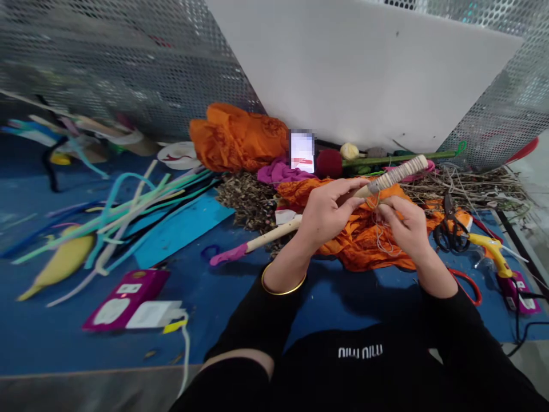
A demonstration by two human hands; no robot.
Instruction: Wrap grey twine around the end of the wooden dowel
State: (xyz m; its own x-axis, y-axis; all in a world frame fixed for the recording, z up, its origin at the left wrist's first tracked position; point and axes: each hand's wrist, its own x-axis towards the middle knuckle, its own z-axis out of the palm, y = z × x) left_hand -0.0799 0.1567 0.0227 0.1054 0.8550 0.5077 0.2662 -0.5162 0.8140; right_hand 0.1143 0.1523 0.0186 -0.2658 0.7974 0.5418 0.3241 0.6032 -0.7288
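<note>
A pale wooden stick (274, 233) slants up to the right, its lower end wrapped in purple cloth (229, 254). Grey-white string (397, 173) is wound closely round its upper end. My left hand (328, 209) is closed round the stick just below the winding. Close to its right, my right hand (404, 223) pinches thin string by the stick; loose loops of string (388, 243) hang under its fingers. Beneath both hands lies crumpled orange cloth (360, 243).
Black scissors (450, 226), red-handled scissors (472, 286) and a yellow glue gun (491, 249) lie at right. Dried twigs (489, 186), orange fabric (235, 137) and a lit phone (302, 151) sit behind. Pipe cleaners (115, 209), a banana-shaped item (62, 263) and a purple box (128, 297) are at left.
</note>
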